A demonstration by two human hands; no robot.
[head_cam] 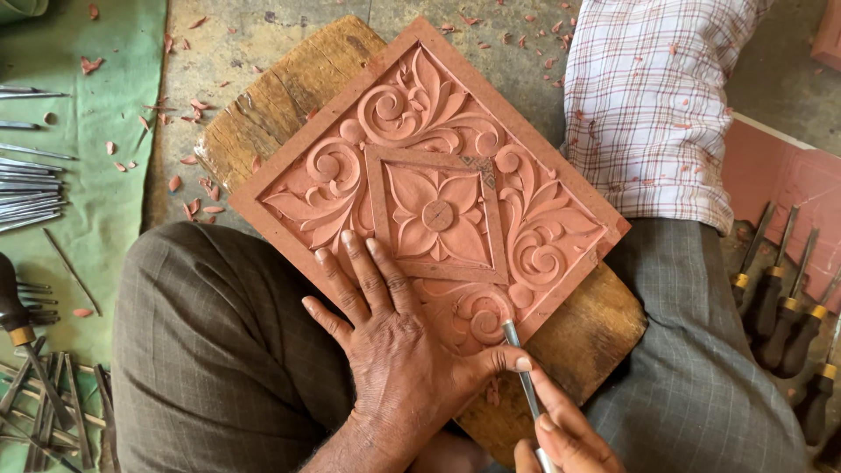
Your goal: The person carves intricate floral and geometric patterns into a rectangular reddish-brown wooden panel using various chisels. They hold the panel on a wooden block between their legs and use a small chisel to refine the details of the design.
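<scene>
A square reddish-brown carved panel with a central flower in a diamond frame and leafy scrolls around it [429, 188] lies turned like a diamond on a worn wooden block [604, 328] across the person's lap, filling the middle of the view. The left hand [399, 342] lies flat and open on the panel's corner at about six o'clock, fingers spread and pointing toward twelve o'clock, thumb stretched out toward three o'clock to touch the shaft of a slim metal carving chisel [523, 372]. The right hand [565, 438], low at five o'clock, is clenched around that chisel, pinching it between thumb and fingers. The chisel's long axis runs from five o'clock up toward eleven, its tip meeting the scroll [486, 320] at the panel's lower corner, just beside the left thumb; the right hand is the nearer one to the cutting point. Red shavings dot the concrete floor [263, 35], loose steel gouges [31, 188] lie on green cloth [109, 201] at nine o'clock, and dark-handled chisels [784, 302] rest at three o'clock.
</scene>
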